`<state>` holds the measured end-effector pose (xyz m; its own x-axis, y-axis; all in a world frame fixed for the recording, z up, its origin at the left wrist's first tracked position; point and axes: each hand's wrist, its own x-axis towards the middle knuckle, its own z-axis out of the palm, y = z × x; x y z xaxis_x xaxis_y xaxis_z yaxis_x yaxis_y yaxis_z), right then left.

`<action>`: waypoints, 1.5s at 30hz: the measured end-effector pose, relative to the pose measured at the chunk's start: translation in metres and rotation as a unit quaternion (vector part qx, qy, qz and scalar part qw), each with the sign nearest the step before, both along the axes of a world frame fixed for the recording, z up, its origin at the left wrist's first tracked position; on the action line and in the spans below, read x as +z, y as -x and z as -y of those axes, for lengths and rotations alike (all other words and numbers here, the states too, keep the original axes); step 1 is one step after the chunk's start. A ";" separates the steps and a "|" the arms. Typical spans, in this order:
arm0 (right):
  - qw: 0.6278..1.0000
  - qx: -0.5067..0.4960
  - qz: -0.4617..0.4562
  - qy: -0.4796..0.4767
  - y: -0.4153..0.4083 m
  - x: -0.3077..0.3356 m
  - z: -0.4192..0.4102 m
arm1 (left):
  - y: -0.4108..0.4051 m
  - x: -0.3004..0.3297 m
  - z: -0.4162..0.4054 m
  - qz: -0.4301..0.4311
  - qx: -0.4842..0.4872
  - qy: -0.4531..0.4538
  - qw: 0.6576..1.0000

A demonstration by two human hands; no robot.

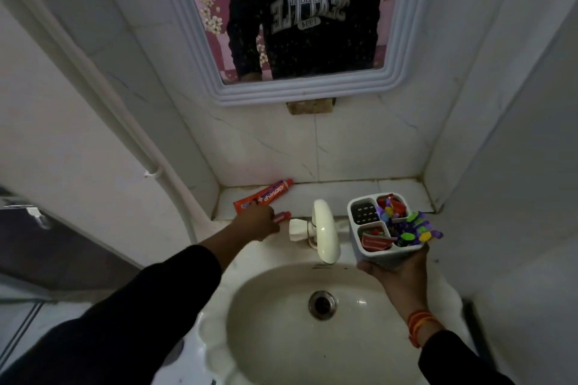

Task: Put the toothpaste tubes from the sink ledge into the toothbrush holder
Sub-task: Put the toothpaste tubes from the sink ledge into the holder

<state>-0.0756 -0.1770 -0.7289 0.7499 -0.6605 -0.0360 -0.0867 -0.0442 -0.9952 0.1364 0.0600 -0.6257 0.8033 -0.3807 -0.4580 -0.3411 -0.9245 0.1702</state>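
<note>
Two red toothpaste tubes lie at the left end of the white sink ledge (pixel 344 194). The larger tube (pixel 266 195) rests near the wall. My left hand (pixel 258 223) covers most of the smaller tube (pixel 283 216), fingers closed around it; only its cap end shows. My right hand (pixel 397 269) holds a white four-compartment toothbrush holder (pixel 366 242) from below, above the basin's right rim. Red tubes sit in two of its compartments, and colourful toothbrushes fill another. One compartment has a perforated floor.
A white tap (pixel 325 230) with a side handle stands between my hands. Below lies the oval basin (pixel 281 316) with its drain. A framed mirror (pixel 300 91) hangs on the tiled wall above. A white pipe (pixel 150 166) runs down the left wall.
</note>
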 end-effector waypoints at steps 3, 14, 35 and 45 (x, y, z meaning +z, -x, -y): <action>1.000 -0.002 -0.002 0.004 0.000 0.002 -0.001 | -0.008 0.049 0.002 0.053 0.034 0.100 0.993; 0.999 -0.013 -0.028 -0.010 -0.001 0.003 -0.001 | 0.043 0.153 0.097 0.102 -0.154 0.227 0.956; 1.000 -0.026 -0.011 -0.011 0.000 0.002 -0.002 | -0.034 0.017 0.045 0.008 -0.002 -0.049 0.999; 0.999 -0.012 -0.016 -0.049 -0.001 0.001 0.000 | -0.052 -0.009 0.022 0.095 0.041 -0.064 0.993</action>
<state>-0.0742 -0.1770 -0.7276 0.7317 -0.6701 -0.1250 -0.1189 0.0552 -0.9914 0.1881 0.0382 -0.6352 0.9055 -0.2593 -0.3359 -0.2789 -0.9603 -0.0106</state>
